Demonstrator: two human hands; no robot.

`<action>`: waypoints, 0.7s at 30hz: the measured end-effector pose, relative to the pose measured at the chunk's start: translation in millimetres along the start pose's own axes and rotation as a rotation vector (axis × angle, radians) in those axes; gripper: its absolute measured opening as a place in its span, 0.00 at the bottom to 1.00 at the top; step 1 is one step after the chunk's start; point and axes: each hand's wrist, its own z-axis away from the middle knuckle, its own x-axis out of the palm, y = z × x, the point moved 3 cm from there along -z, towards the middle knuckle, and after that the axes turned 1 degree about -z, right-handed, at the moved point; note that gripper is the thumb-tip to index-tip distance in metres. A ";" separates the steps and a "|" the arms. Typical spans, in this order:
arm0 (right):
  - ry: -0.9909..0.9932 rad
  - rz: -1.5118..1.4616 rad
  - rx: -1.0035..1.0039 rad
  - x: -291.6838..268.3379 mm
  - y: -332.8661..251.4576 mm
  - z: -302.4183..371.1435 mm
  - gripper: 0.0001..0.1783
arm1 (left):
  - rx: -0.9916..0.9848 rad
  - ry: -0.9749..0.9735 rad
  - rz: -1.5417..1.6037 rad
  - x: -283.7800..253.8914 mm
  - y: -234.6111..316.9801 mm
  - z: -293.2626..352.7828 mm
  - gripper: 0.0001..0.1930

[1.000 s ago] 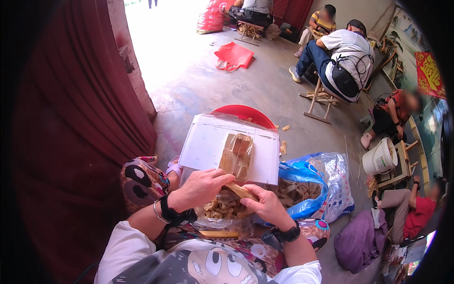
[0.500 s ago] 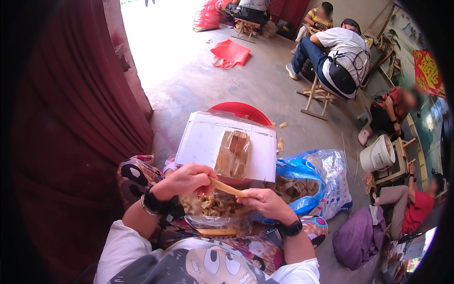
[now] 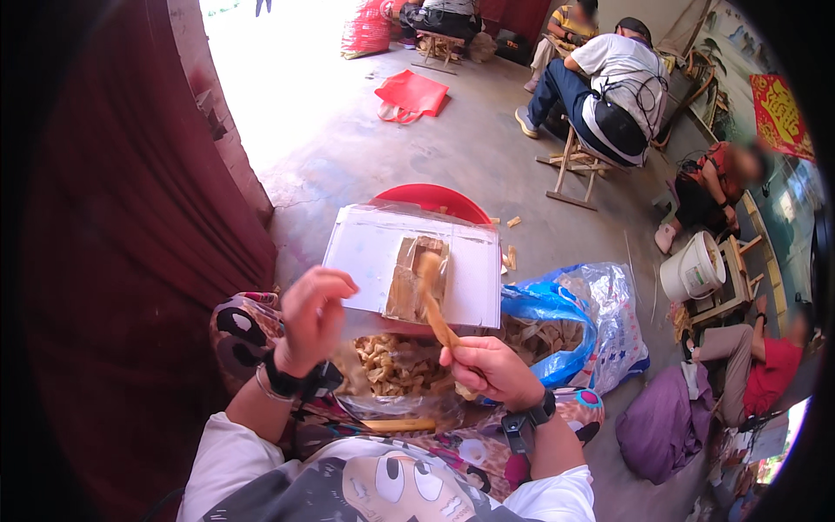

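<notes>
My right hand (image 3: 491, 370) pinches the lower end of a long tan strip (image 3: 438, 320), dry and leathery-looking, its kind unclear. The strip stands up and curves over a brown block wrapped in clear film (image 3: 400, 291). That block lies on a white board (image 3: 365, 261) in front of me. My left hand (image 3: 313, 317) is raised left of the board, slightly blurred, fingers bent and apart with nothing seen in them. Below the board, a heap of curled tan pieces (image 3: 391, 361) sits in clear plastic on my lap. Close to my body lies a yellowish stick-like piece (image 3: 400, 425).
Under the board stands a red basin (image 3: 435, 198). A blue-and-clear plastic bag (image 3: 565, 304) of similar pieces is at my right. Farther off are a white bucket (image 3: 693, 265), a red bag (image 3: 412, 94), a purple cloth (image 3: 665, 426) and several seated people. A dark red curtain (image 3: 130, 261) hangs left.
Both hands held the strip between them. My left hand has let go and moved left; my right hand keeps the strip, which now points up over the block.
</notes>
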 end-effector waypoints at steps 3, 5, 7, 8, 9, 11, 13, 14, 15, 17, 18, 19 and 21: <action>0.007 -0.008 0.013 -1.4 15.4 -16.5 0.13 | 0.408 -0.240 -0.078 23.4 38.9 8.1 0.15; -0.056 -0.023 0.007 0.2 18.0 -16.5 0.14 | 0.464 -0.493 -0.223 42.3 56.9 12.4 0.20; -0.128 -0.039 -0.016 7.4 14.8 -11.8 0.14 | 0.394 -0.523 -0.287 52.7 46.0 18.4 0.20; -0.130 -0.048 -0.007 8.1 14.5 -8.5 0.15 | 0.366 -0.544 -0.274 54.5 36.1 19.2 0.21; -0.130 -0.044 -0.015 7.4 14.0 -6.9 0.15 | 0.338 -0.565 -0.262 55.1 29.0 20.2 0.21; -0.129 -0.039 -0.034 5.4 13.3 -5.1 0.15 | 0.267 -0.505 -0.294 51.3 21.4 19.0 0.19; -0.131 -0.087 -0.067 0.8 10.7 -5.0 0.13 | 0.180 -0.516 -0.337 48.5 14.0 16.1 0.18; -0.135 -0.107 -0.082 -0.5 8.5 -6.0 0.13 | 0.124 -0.513 -0.301 49.6 15.4 16.2 0.13; -0.089 -0.141 -0.119 -1.6 6.4 -7.5 0.12 | 0.086 -0.557 -0.287 52.8 12.4 21.4 0.12; 0.007 -0.207 -0.194 -3.4 3.3 -9.4 0.10 | 0.011 -0.646 -0.258 63.0 3.6 34.8 0.10; -0.020 -0.309 -0.266 -8.8 2.6 -11.5 0.12 | -0.018 -0.616 -0.161 66.7 3.3 37.5 0.05; 0.016 -0.265 -0.279 -9.5 2.9 -13.5 0.13 | -0.110 -0.718 -0.092 70.7 3.2 43.6 0.05; 0.088 -0.184 -0.307 -6.0 1.6 -18.6 0.16 | -0.295 -0.924 0.049 75.1 13.0 48.3 0.07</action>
